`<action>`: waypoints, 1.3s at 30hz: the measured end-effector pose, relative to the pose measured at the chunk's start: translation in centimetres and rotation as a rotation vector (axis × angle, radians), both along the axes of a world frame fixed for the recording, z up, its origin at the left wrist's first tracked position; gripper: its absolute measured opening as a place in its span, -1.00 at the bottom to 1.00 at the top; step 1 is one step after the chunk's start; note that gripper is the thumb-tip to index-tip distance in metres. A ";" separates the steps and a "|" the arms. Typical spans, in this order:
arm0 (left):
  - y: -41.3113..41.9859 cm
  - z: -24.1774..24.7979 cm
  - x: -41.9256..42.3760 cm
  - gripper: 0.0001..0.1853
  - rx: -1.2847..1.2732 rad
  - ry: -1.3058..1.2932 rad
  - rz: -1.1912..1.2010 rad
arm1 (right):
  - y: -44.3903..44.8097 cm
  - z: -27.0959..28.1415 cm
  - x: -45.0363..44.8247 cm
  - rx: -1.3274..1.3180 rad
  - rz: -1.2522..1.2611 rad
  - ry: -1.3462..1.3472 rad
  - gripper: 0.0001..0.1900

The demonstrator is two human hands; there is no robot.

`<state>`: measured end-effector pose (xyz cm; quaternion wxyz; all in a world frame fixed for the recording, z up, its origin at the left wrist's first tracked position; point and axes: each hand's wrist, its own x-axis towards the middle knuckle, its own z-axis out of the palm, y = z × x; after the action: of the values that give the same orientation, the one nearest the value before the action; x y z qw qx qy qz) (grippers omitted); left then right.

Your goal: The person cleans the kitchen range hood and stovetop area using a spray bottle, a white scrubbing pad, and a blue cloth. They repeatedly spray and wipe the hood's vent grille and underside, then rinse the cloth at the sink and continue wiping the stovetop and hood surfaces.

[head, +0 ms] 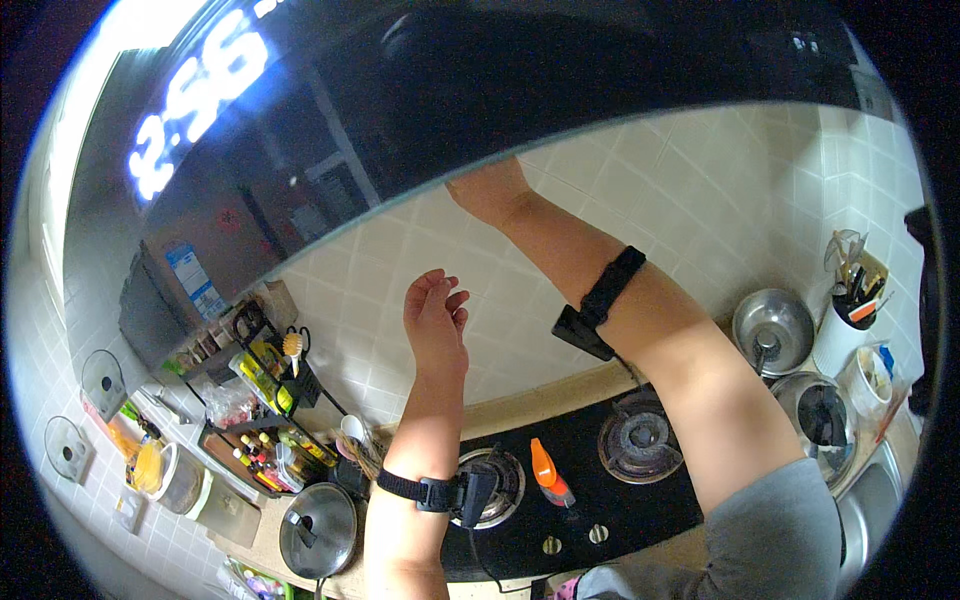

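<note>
My left hand (436,322) is raised in front of the tiled wall, its fingers loosely bent and nothing seen in them. My right hand (491,191) reaches up behind the lower edge of a dark glossy range hood panel (525,90); its fingers are hidden there. Each forearm wears a black strap with a small device. Below, on the black gas hob (585,480), an orange-capped bottle (547,469) lies or stands between the left burner (499,487) and the right burner (643,439).
At left are a lidded pan (319,531) and a black rack (262,420) of bottles and packets. At right stand a steel bowl (772,326), a glass-lidded pot (814,412), a white utensil holder (841,341) and a sink (870,517). The hood panel overhangs the hob.
</note>
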<state>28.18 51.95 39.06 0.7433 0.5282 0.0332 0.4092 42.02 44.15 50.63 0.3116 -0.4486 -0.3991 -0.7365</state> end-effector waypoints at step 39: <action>-1.0 3.8 0.6 -0.82 0.030 -0.122 -0.105 | 1.0 0.5 -1.7 -0.183 -0.190 0.157 -0.89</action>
<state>28.79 50.95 42.90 0.7564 0.5144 -0.0460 0.4014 40.36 45.13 51.13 0.2289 -0.5670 -0.3946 -0.6858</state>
